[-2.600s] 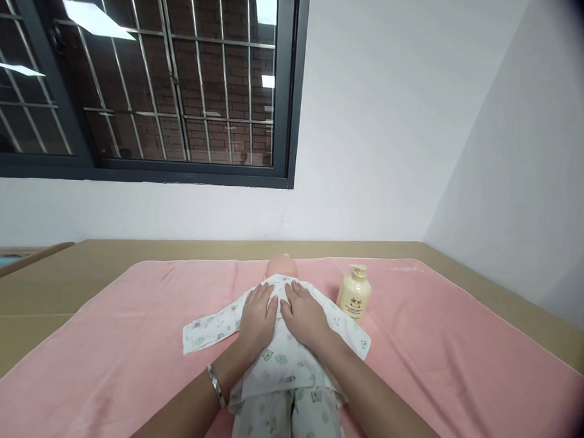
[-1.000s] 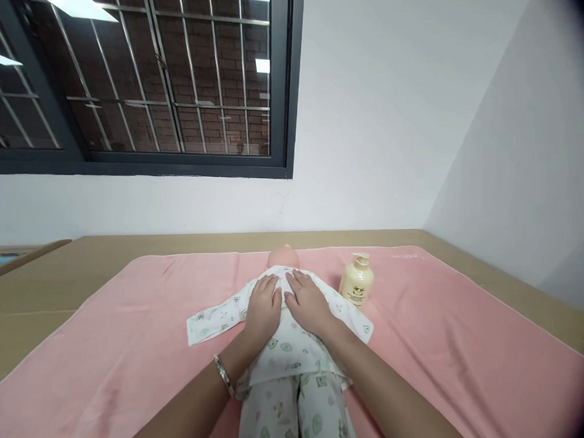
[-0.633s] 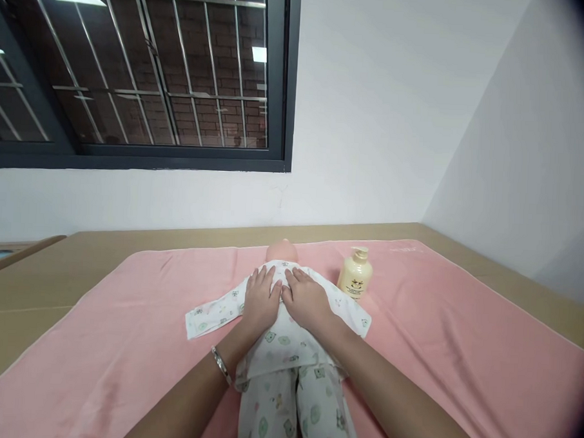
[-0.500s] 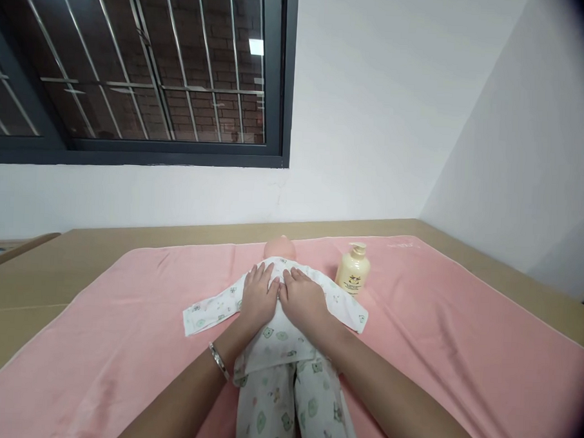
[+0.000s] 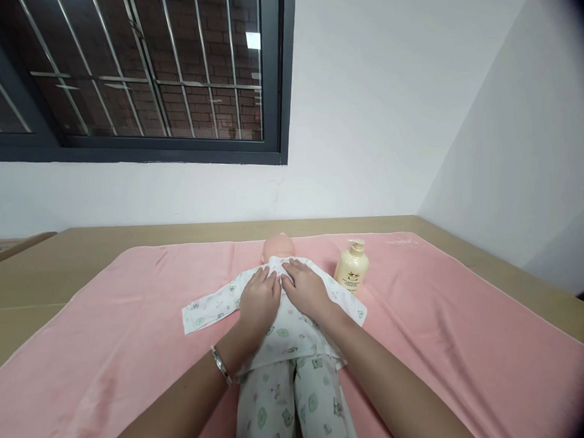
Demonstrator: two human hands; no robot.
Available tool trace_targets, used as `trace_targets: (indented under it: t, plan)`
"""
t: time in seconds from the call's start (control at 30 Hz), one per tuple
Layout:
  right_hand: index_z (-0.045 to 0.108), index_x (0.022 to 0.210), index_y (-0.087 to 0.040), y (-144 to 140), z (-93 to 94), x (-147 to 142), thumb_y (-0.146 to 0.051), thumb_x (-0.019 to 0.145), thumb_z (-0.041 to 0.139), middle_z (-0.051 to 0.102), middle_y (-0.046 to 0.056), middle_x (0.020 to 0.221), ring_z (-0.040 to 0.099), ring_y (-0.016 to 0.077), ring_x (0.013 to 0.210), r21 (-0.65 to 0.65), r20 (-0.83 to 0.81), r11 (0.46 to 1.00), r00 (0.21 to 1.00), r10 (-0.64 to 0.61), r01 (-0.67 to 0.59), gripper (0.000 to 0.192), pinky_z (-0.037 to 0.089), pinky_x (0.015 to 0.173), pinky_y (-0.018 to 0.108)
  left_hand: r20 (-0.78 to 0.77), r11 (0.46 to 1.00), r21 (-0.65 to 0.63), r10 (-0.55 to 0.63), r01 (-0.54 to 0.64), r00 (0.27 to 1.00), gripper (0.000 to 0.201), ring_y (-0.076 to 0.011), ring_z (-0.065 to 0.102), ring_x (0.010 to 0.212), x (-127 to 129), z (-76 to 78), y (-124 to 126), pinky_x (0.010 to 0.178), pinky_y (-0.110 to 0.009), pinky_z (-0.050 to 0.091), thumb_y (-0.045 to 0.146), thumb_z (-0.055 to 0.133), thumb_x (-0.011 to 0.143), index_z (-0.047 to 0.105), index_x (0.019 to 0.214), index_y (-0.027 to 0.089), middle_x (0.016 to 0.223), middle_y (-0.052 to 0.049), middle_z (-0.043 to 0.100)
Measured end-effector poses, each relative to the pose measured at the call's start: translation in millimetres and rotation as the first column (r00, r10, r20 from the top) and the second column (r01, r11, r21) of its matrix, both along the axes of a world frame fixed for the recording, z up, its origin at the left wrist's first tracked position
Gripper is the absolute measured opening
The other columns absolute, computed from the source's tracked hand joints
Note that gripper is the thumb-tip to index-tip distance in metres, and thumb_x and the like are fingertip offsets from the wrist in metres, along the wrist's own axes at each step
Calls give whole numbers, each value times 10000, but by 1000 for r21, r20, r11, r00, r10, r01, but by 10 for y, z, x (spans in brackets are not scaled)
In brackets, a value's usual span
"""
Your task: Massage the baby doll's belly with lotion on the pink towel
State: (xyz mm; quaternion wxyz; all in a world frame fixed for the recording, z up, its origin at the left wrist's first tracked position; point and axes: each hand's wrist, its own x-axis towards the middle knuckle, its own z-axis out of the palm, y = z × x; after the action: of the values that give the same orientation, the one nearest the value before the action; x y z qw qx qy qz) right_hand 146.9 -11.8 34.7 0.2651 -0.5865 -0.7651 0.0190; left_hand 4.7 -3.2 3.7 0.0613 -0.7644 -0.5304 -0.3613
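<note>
A baby doll [image 5: 278, 246] lies on a pink sheet, its head toward the wall. It wears a white printed long-sleeved top [image 5: 287, 338] and matching trousers [image 5: 267, 405], the sleeves spread to both sides. My left hand [image 5: 260, 301] rests on the left of the doll's chest, fingers stretched out. On the right of the chest my right hand [image 5: 308, 289] lies flat with its fingers extended. The hands are close together, and neither grips anything. A silver bracelet [image 5: 221, 366] circles my left wrist.
A pale yellow pump bottle [image 5: 352, 267] stands just beyond the doll's right-hand sleeve. The pink sheet [image 5: 436, 354] covers most of the tan surface [image 5: 28, 285]. Behind are a white wall [image 5: 364, 119] and a barred window [image 5: 157, 77].
My left hand has slid slightly toward me and turned a little. My right hand has shifted slightly, its fingers nearer the collar. The camera view has tilted a little.
</note>
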Motion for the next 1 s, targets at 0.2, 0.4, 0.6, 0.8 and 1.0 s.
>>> trace_targets:
  t: [0.2,0.4,0.6,0.8,1.0]
  plan:
    - [521,1355,-108,-30,-16,-69,-249,957,389,544,141,1389,475,243,1295,39,72,999,997,-14,11,442,325,1088,338,-14,1000,-2,20,-20,1000,354,-266,573,1215,-7,35,13,1071,-440,435,236,390,937,697,1103,177,1229,-86,676]
    - [643,1117,-125,-145,26,-163,-220,961,370,661,153,1150,586,259,1094,57,143,996,986,-81,73,328,430,937,333,-48,996,-74,42,-45,998,367,-311,536,1245,-26,83,34,1093,-505,375,280,412,934,696,1140,171,1290,-107,640]
    - [676,1003,-141,-262,61,-226,-185,955,384,680,151,1018,607,254,996,57,228,997,972,-65,53,299,457,869,326,-52,989,-133,54,-61,997,415,-317,479,1303,-38,71,48,1113,-513,333,298,372,950,628,1245,159,1361,-120,585]
    - [656,1150,-111,-147,32,-146,-231,966,368,645,158,1231,556,253,1191,41,128,998,990,-59,54,362,407,1014,335,-62,992,-116,44,-51,997,432,-314,486,1287,-32,51,59,1100,-501,343,291,353,953,573,1296,148,1346,-129,592]
    - [485,1396,-85,22,-72,-44,-267,941,415,466,158,1461,373,258,1381,33,-2,999,1000,18,-18,495,245,1157,377,-49,993,-108,41,-46,998,459,-313,463,1310,-29,7,89,1113,-506,337,284,341,954,542,1329,111,1374,-140,567]
